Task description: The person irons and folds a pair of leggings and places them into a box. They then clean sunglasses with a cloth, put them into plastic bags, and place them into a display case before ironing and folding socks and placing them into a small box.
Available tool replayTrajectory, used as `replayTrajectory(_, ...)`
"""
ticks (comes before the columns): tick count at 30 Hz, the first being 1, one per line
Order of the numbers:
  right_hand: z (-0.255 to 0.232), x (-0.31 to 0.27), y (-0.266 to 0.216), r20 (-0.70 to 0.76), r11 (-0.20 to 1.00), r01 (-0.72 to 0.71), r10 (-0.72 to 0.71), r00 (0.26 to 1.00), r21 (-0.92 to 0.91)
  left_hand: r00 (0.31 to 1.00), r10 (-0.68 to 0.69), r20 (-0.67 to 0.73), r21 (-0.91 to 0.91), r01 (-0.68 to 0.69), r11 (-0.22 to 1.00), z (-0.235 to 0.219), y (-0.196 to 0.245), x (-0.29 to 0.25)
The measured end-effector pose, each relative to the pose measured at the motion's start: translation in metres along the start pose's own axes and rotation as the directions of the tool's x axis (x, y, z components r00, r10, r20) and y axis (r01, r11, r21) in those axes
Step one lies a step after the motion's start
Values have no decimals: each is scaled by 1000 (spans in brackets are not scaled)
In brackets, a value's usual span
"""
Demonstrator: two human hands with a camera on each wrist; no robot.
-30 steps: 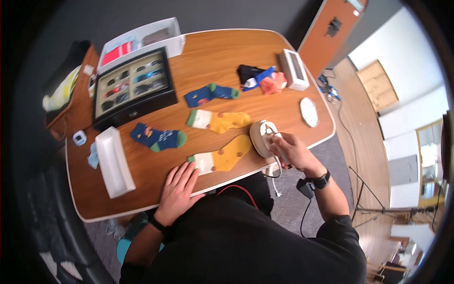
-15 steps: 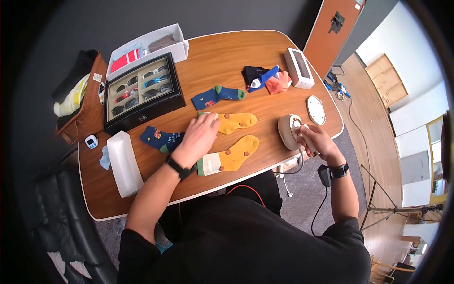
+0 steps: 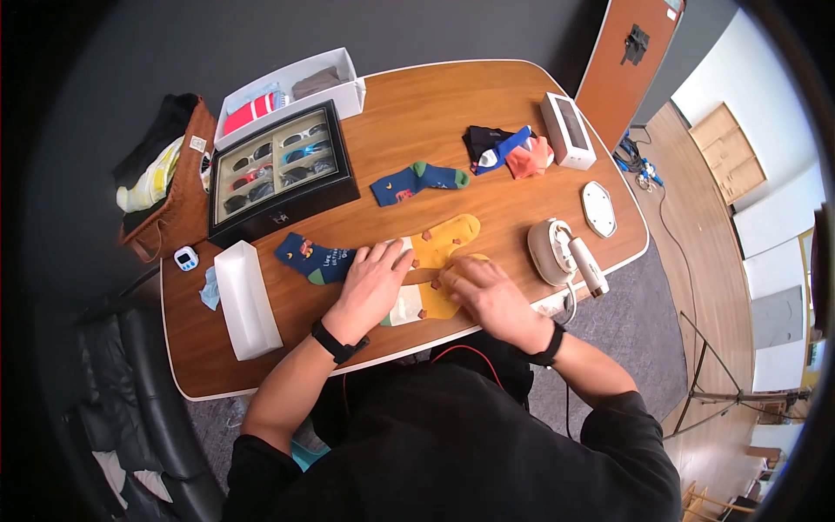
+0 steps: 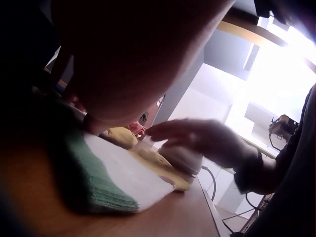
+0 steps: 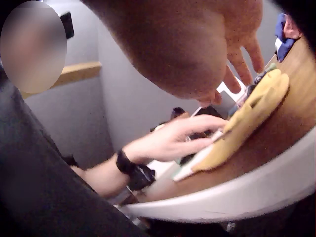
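Two yellow socks with white cuffs lie close together near the table's front edge, the far sock (image 3: 454, 237) and the near sock (image 3: 437, 301). My left hand (image 3: 374, 283) rests its fingers on the white cuff of the far one. Fingers extended, my right hand (image 3: 494, 297) is over the foot of the near one; the right wrist view has its fingers (image 5: 237, 64) spread above the yellow cloth (image 5: 252, 113). To the right stands a white corded appliance (image 3: 548, 250) with a thick handle (image 3: 590, 268), untouched. A navy sock (image 3: 304, 257) lies beside my left hand.
Another navy sock (image 3: 419, 183) lies farther back, with a pile of black, blue and coral socks (image 3: 526, 158) beyond. Around these are a sunglasses case (image 3: 287, 209), a long white box (image 3: 250, 300), a windowed box (image 3: 568, 130) and a white plate (image 3: 598, 209).
My right hand has let go of the appliance's handle and moved left over the near yellow sock. My left hand has gone from the near cuff to the far one; the two socks lie closer together.
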State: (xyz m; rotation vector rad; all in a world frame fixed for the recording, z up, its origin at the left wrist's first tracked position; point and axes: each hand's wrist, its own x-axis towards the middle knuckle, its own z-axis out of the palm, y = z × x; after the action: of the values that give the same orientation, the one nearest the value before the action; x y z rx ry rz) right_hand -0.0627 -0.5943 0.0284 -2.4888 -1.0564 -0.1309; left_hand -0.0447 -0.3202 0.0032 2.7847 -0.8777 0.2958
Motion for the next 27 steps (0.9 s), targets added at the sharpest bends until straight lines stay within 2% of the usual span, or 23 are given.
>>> replayTrajectory(2, 21, -5, -3, -3, 988, 30, -31, 1000, -148, 1000, -10, 20, -9, 10, 1000, -2, -1, -4)
replayTrajectory(4, 20, -19, -12, 34, 989, 24, -19, 999, -143, 998, -53, 20, -93, 55, 994, -6, 4, -13)
replayTrajectory(6, 17, -30, -18, 72, 990, 13, -3, 997, -140, 998, -63, -29, -46, 62, 997, -24, 19, -22)
replayTrajectory(8, 15, -37, -20, 36, 992, -15, 20, 999, -127, 1000, -21, -14, -102, 19, 995, -37, 31, -34)
replayTrajectory(9, 9, -39, -22, 40, 992, -19, 24, 999, -126, 998, -17, 56, -173, 27, 985, -38, 34, -43)
replayTrajectory(12, -28, -39, -22, -159, 990, -75, 55, 986, -118, 994, 15, 104, -176, 4, 984, -24, 40, -67)
replayTrajectory(14, -69, -43, -9, -346, 933, -196, 85, 934, -300, 992, 2, 125, -179, 20, 984, -30, 37, -69)
replayTrajectory(15, -84, -41, -7, -463, 842, -397, 205, 862, -366, 995, 0, 103, -161, 16, 987, -32, 34, -68)
replayTrajectory(16, -99, -42, 7, -467, 748, -499, 286, 837, -436, 997, -4, 81, -143, 15, 990, -35, 31, -68)
replayTrajectory(17, -110, -43, 16, -450, 673, -629, 457, 768, -390, 997, -11, 82, -140, 22, 990, -36, 27, -64)
replayTrajectory(18, -112, -46, 28, -411, 637, -700, 571, 710, -324, 997, -44, 64, -116, 51, 992, -35, 23, -58)
replayTrajectory(20, -95, -78, 98, -178, 773, -559, 531, 829, -300, 996, -79, 35, -89, 82, 993, -30, 15, -53)
replayTrajectory(21, -105, -67, 96, -180, 775, -554, 524, 832, -303, 993, -102, 63, -71, 106, 992, -25, 10, -53)
replayTrajectory(22, -121, -53, 88, -14, 684, -728, 729, 685, 48, 988, -124, 92, -52, 129, 990, -21, 7, -55)
replayTrajectory(23, -131, -45, 81, 228, 434, -831, 820, 524, 348, 988, -130, 83, -52, 135, 989, -21, 6, -56)
replayTrajectory(24, -134, -43, 79, 225, 438, -829, 820, 527, 347, 988, -131, 79, -51, 135, 989, -21, 5, -57)
replayTrajectory(26, -138, -36, 75, 300, 343, -753, 764, 571, 561, 986, -145, 82, -81, 151, 985, -22, 4, -60)
replayTrajectory(27, -139, -30, 69, 317, 349, -691, 698, 643, 632, 986, -148, 81, -79, 155, 985, -21, 3, -61)
